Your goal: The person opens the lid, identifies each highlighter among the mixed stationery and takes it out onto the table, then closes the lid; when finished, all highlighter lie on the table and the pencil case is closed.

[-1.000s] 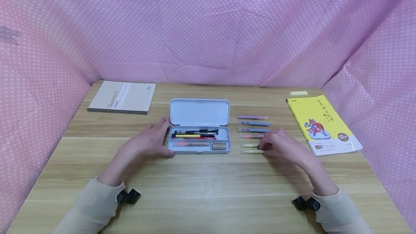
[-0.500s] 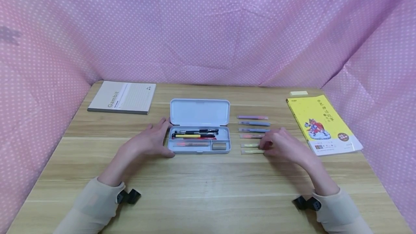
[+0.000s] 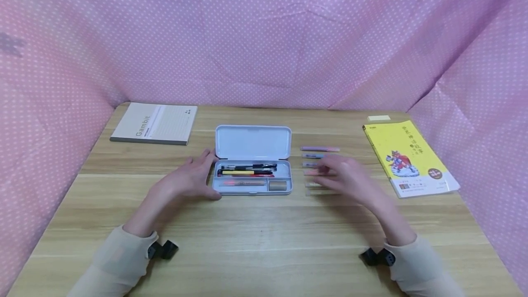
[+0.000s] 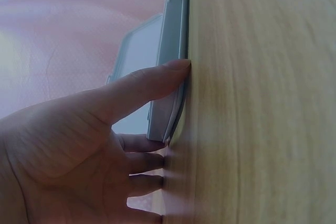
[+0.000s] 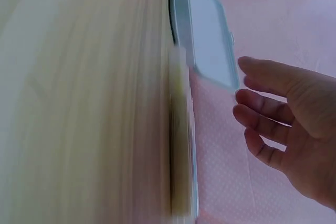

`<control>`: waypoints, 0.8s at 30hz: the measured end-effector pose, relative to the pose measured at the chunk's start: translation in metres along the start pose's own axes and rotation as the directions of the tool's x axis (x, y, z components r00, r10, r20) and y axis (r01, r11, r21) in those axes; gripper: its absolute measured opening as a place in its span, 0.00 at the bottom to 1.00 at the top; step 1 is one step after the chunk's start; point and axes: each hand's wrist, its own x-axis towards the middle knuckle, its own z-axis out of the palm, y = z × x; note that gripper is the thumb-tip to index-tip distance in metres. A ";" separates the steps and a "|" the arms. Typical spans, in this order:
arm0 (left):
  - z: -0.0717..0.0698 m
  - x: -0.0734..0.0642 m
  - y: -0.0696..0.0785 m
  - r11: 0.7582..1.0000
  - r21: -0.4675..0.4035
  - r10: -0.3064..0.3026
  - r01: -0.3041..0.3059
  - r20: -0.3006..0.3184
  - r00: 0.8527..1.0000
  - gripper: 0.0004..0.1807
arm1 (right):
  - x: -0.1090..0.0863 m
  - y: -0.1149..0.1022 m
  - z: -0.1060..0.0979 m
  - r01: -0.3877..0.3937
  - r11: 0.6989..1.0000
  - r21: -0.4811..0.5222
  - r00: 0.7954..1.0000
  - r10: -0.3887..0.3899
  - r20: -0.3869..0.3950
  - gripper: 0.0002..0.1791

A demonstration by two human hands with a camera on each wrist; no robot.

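An open pale blue pencil case (image 3: 283, 168) lies mid-table with its lid tilted back. My left hand (image 3: 187, 180) holds its left end, the thumb (image 4: 157, 80) on the front corner and the fingers spread round the side and back. Inside lie several pens (image 3: 247, 173), an orange-pink highlighter (image 3: 244, 183) and a small greyish-brown block (image 3: 277, 185). Right of the case, several highlighters lie in a column, from a purple highlighter (image 3: 319, 149) at the back to a yellow highlighter (image 3: 314, 192) in front. Above them hovers my right hand (image 3: 350, 180), fingers loosely bent, holding nothing; it partly covers them.
A grey notebook (image 3: 154, 123) lies at the back left of the wooden table (image 3: 255, 242). On the right is a yellow book (image 3: 408, 157), with a small pale-yellow block (image 3: 378, 118) behind it. Pink dotted cloth (image 3: 264, 35) hangs round the table.
My right hand has lifted from the right ends of the yellow highlighters and moved left and slightly back over the column. The left hand and the case look the same.
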 end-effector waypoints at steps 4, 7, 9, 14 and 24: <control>0.000 -0.001 0.000 1.000 -0.016 -0.015 0.016 0.019 1.000 0.64 | 0.017 -0.022 0.013 0.013 0.992 0.123 1.000 -0.012 -0.013 0.21; -0.001 -0.002 -0.001 1.000 -0.015 -0.021 0.022 0.020 1.000 0.63 | 0.031 -0.040 0.026 0.030 0.987 0.160 0.999 -0.032 0.009 0.25; 0.000 -0.003 -0.001 1.000 -0.012 -0.024 0.024 0.017 1.000 0.62 | 0.039 -0.052 0.035 0.043 0.987 0.156 0.998 -0.049 0.036 0.27; 0.001 -0.003 -0.002 0.999 -0.014 -0.032 0.032 0.016 0.999 0.62 | 0.055 -0.079 0.053 0.079 0.988 0.132 0.985 -0.098 0.144 0.28; 0.001 0.002 -0.001 1.000 -0.012 -0.021 0.021 0.011 1.000 0.57 | 0.069 -0.098 0.072 0.178 0.983 0.051 0.967 -0.185 0.175 0.20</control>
